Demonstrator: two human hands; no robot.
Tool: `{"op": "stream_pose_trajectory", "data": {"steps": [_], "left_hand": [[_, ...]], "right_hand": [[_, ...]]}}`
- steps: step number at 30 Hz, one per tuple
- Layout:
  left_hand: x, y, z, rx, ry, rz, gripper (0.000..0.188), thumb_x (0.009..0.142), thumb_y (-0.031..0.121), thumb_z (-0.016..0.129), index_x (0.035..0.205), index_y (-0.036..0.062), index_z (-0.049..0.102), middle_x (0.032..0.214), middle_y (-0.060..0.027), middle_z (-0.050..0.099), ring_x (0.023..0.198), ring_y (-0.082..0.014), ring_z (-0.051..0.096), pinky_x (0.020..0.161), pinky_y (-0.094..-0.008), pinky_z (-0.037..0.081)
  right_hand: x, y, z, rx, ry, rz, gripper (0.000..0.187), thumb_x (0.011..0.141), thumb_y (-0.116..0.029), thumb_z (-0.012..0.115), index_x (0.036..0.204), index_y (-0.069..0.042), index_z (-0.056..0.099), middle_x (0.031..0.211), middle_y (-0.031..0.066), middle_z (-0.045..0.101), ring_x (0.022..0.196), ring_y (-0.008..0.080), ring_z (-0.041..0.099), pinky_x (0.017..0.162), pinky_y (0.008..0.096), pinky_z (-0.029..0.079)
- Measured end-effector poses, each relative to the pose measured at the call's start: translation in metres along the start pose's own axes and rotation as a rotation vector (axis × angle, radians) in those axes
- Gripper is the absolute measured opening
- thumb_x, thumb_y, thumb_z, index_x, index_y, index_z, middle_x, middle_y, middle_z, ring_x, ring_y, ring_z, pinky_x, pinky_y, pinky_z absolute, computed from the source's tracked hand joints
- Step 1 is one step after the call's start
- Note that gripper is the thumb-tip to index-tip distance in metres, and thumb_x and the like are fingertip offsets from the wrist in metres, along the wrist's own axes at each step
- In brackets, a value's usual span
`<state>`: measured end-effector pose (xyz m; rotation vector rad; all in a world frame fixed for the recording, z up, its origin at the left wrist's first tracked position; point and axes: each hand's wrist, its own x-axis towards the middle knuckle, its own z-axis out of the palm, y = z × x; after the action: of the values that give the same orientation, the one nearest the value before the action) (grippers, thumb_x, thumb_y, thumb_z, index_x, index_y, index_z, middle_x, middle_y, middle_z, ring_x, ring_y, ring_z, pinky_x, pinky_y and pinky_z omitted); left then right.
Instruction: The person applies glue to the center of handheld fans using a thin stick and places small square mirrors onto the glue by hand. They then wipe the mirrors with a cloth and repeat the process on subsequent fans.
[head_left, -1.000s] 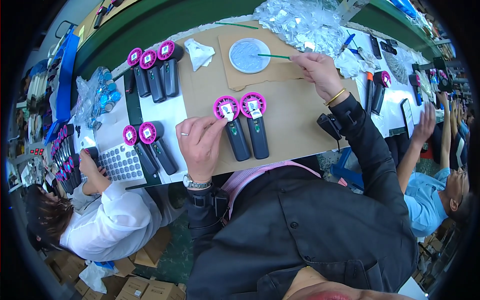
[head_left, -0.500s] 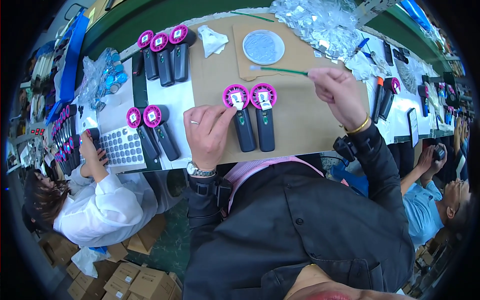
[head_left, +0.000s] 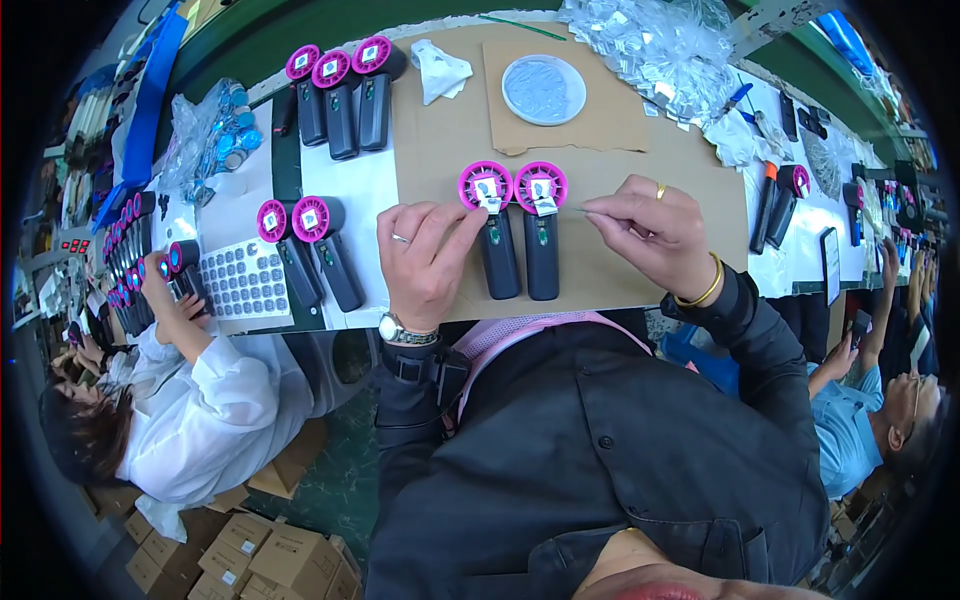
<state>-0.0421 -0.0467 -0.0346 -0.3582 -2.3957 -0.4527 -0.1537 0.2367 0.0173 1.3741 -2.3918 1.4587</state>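
Observation:
Two handheld devices that look like small fans lie side by side before me, the left fan (head_left: pixel 500 255) and the right fan (head_left: pixel 542 255). Each has a pink ringed head, a dark grey handle and a white square piece with a tab at its middle. My left hand (head_left: pixel 425 255) is closed, fingertips pinching at the white tab of the left fan. Just right of the other fan, my right hand (head_left: pixel 655 228) pinches a thin stick (head_left: pixel 582 209); only a short end shows past the fingers.
A round white dish (head_left: pixel 543 90) with bluish-clear contents stands on a cardboard sheet (head_left: pixel 610 130). Small clear plastic pieces (head_left: pixel 650 50) are heaped behind. More fans (head_left: pixel 340 120) lie to the left, near a sheet of grey pads (head_left: pixel 245 285). Co-workers sit on both sides.
My right hand has come down and left from beside the dish, bringing the green stick close to the right fan's head. My left hand stays at the left fan. The view has shifted slightly.

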Motion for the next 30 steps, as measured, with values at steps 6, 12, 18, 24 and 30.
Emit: {"op": "stream_pose_trajectory", "data": {"steps": [6, 12, 18, 24, 30], "left_hand": [[0.002, -0.001, 0.002, -0.001, 0.021, 0.002, 0.033, 0.077, 0.005, 0.081, 0.11, 0.0107, 0.08, 0.106, -0.0014, 0.072, 0.099, -0.0227, 0.066, 0.09, -0.0435, 0.047], [0.003, -0.002, 0.006, -0.034, 0.059, -0.031, 0.028, 0.08, 0.004, 0.087, 0.105, 0.0097, 0.078, 0.103, -0.0026, 0.072, 0.097, -0.023, 0.067, 0.09, -0.0431, 0.047], [0.003, -0.001, 0.007, -0.029, 0.035, -0.03, 0.028, 0.08, 0.005, 0.088, 0.106, 0.0098, 0.077, 0.104, -0.0028, 0.072, 0.097, -0.0231, 0.068, 0.09, -0.0434, 0.047], [0.003, -0.001, 0.006, -0.028, 0.029, -0.018, 0.028, 0.081, 0.005, 0.087, 0.106, 0.01, 0.076, 0.105, -0.003, 0.072, 0.098, -0.0231, 0.068, 0.091, -0.0439, 0.047], [0.002, 0.0, 0.004, -0.015, 0.016, -0.003, 0.028, 0.081, 0.004, 0.085, 0.107, 0.0096, 0.076, 0.106, -0.003, 0.073, 0.099, -0.0231, 0.068, 0.092, -0.0441, 0.047]], "right_hand": [[0.007, 0.003, -0.003, -0.101, -0.067, -0.225, 0.033, 0.082, 0.009, 0.083, 0.114, 0.002, 0.08, 0.078, 0.0081, 0.063, 0.065, 0.021, 0.062, 0.055, 0.0345, 0.044], [0.013, -0.006, -0.009, -0.296, -0.121, -0.431, 0.035, 0.077, 0.006, 0.084, 0.111, 0.003, 0.078, 0.08, 0.0056, 0.06, 0.066, 0.0206, 0.062, 0.052, 0.036, 0.046], [0.015, -0.012, -0.019, -0.422, -0.206, -0.519, 0.035, 0.075, 0.003, 0.084, 0.109, 0.002, 0.078, 0.079, 0.0036, 0.057, 0.064, 0.0187, 0.06, 0.051, 0.0353, 0.045], [0.014, -0.017, -0.021, -0.488, -0.206, -0.557, 0.034, 0.075, 0.004, 0.084, 0.108, 0.0, 0.078, 0.078, 0.0028, 0.055, 0.061, 0.017, 0.057, 0.05, 0.0349, 0.044], [0.01, -0.011, -0.014, -0.324, -0.079, -0.409, 0.032, 0.079, 0.007, 0.083, 0.109, 0.001, 0.079, 0.079, 0.0042, 0.059, 0.061, 0.017, 0.057, 0.051, 0.034, 0.044]]}}
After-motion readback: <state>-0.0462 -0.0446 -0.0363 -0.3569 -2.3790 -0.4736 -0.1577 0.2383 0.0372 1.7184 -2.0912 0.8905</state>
